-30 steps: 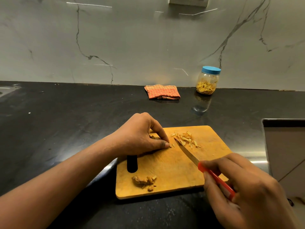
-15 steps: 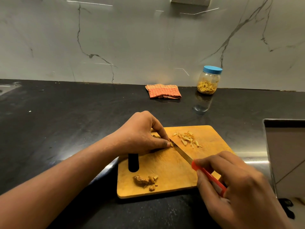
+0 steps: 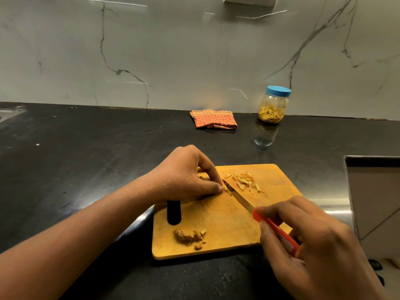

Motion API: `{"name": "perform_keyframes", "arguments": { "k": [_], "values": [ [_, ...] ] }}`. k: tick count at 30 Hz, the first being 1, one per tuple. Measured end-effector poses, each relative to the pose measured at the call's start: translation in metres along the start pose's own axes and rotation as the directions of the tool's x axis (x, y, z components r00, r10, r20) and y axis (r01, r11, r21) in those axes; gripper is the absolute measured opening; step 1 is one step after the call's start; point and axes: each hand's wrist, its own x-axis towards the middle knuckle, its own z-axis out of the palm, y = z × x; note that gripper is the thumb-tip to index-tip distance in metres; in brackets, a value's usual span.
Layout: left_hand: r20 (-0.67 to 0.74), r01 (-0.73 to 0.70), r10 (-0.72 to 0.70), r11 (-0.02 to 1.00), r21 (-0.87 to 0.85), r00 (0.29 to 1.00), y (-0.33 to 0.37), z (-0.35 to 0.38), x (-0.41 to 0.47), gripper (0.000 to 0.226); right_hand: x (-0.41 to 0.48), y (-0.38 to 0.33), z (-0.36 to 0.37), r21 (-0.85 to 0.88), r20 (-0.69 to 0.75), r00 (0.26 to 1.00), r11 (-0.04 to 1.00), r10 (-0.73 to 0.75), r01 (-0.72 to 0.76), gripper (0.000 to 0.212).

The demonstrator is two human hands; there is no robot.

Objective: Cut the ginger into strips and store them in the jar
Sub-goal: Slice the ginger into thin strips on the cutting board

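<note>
On the wooden cutting board (image 3: 218,215), my left hand (image 3: 184,176) presses a piece of ginger under its fingertips; the piece is mostly hidden. My right hand (image 3: 311,241) grips a red-handled knife (image 3: 259,215), its blade tip against the ginger beside my left fingertips. A small pile of cut ginger strips (image 3: 244,180) lies at the board's far side. Ginger scraps (image 3: 189,236) lie near the board's front edge. A clear jar (image 3: 273,105) with a blue lid, partly filled with strips, stands shut at the back wall.
A folded orange checked cloth (image 3: 214,119) lies on the black counter (image 3: 75,159) near the wall, left of the jar. A steel-edged opening (image 3: 372,191) lies at the right. The board has a dark handle slot (image 3: 173,212) on its left side.
The knife blade moved left from the strip pile to the ginger at my left fingertips. My right hand shifted slightly left and forward; my left hand stayed put.
</note>
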Motion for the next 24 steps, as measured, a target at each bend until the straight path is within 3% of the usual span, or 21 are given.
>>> {"name": "perform_keyframes", "arguments": {
  "k": [21, 24],
  "values": [
    [-0.020, -0.074, 0.074, 0.997, 0.016, 0.997, 0.001, 0.005, -0.001, 0.010, -0.001, 0.001, -0.013, -0.030, -0.005, 1.000, 0.999, 0.022, -0.022, 0.023],
    [-0.027, -0.078, 0.079, 0.997, 0.021, 0.997, 0.001, 0.006, -0.001, 0.009, -0.002, 0.000, -0.010, -0.051, -0.010, 1.000, 0.998, 0.021, -0.021, 0.015]
  ]
}}
